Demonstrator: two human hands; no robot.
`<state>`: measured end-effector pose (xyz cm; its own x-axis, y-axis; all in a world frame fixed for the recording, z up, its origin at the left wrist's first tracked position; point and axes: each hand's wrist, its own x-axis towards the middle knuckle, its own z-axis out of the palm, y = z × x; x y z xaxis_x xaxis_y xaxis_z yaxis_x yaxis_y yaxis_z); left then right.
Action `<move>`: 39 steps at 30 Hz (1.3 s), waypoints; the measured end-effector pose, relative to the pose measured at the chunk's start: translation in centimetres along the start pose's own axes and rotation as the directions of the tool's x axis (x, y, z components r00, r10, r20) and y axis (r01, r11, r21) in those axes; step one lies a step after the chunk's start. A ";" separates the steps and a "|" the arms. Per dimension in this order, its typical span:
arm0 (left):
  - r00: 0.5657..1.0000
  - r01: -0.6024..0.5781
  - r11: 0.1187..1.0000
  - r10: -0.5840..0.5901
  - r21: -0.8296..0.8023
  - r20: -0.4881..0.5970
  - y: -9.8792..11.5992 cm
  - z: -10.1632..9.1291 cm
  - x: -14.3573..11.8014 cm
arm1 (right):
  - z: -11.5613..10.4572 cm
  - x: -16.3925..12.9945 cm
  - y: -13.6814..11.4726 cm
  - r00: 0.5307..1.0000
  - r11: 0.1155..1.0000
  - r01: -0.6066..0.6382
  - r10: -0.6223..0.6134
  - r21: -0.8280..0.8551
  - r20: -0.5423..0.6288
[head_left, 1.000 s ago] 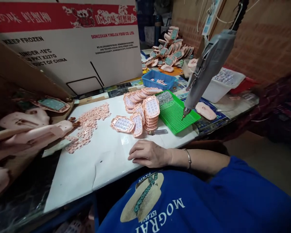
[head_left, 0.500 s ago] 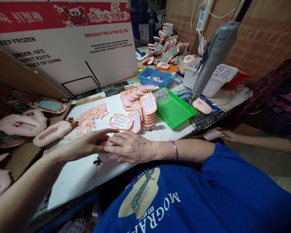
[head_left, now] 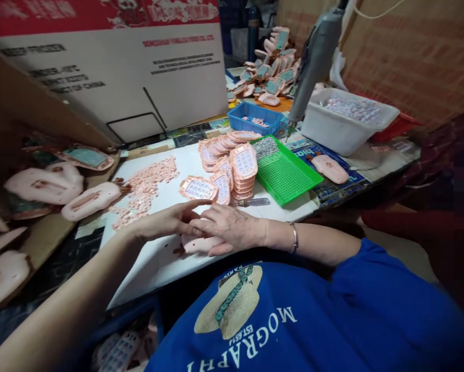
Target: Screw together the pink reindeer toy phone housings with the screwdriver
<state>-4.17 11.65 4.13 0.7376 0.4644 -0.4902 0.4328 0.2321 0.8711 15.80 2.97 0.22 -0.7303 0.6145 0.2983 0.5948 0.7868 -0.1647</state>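
Pink shell (head_left: 197, 246) (screwdriver (head_left: 258, 202), green tray (head_left: 289, 182) beyond)

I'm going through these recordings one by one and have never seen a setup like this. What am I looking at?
There is no machine arm: these are a person's own bare hands, seen from a camera worn on the head, looking forward and down. The right hand lies over a pink plastic shell, and the left hand meets it there; overlapping fingers hide the exact grip. On the white board lie small pink pieces, keypad panels and a clear-handled screwdriver. A green tray holds tiny metal parts. Beyond it hangs what looks like a powered screwdriver.
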 end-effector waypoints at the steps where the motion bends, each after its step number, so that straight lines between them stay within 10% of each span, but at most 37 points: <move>1: 0.998 0.008 0.999 -0.010 0.050 0.055 0.1 -0.1 -0.1 | 0.1 -0.1 0.0 1.000 1.000 0.007 -0.007 0.015 -0.012; 4: 0.993 -0.088 0.986 0.075 0.144 0.088 0.3 -1.1 -0.8 | 0.0 -0.7 0.3 0.998 0.996 0.003 0.002 0.086 -0.057; 7: 0.945 -0.303 0.953 0.304 0.030 -0.119 -0.3 -2.9 -1.6 | -0.5 -1.3 1.4 0.991 0.996 -0.002 0.014 0.087 -0.133; 11: 0.658 -0.631 0.772 0.478 -0.078 -0.582 -2.3 -4.7 -1.8 | -1.5 -0.3 3.6 0.966 0.995 -0.091 0.079 -0.040 -0.245; 13: 0.594 -0.671 0.738 0.470 -0.079 -0.653 -3.2 -5.0 -1.3 | -1.8 1.3 4.4 0.951 0.975 -0.188 0.152 -0.116 -0.268; 21: 0.579 -0.626 0.773 0.373 -0.102 -0.725 -5.1 -5.5 0.2 | -1.3 8.4 4.9 0.852 0.797 -0.500 0.523 -0.339 -0.026; 39: 0.561 -0.622 0.774 0.333 -0.120 -0.758 -4.8 -5.3 0.2 | 0.5 9.4 4.9 0.860 0.784 -0.476 0.509 -0.399 -0.026</move>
<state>-8.87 15.13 0.04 0.1648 0.9856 0.0378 -0.1861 -0.0066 0.9825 11.71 12.60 1.74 -0.3167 0.9278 0.1972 0.9478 0.3015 0.1038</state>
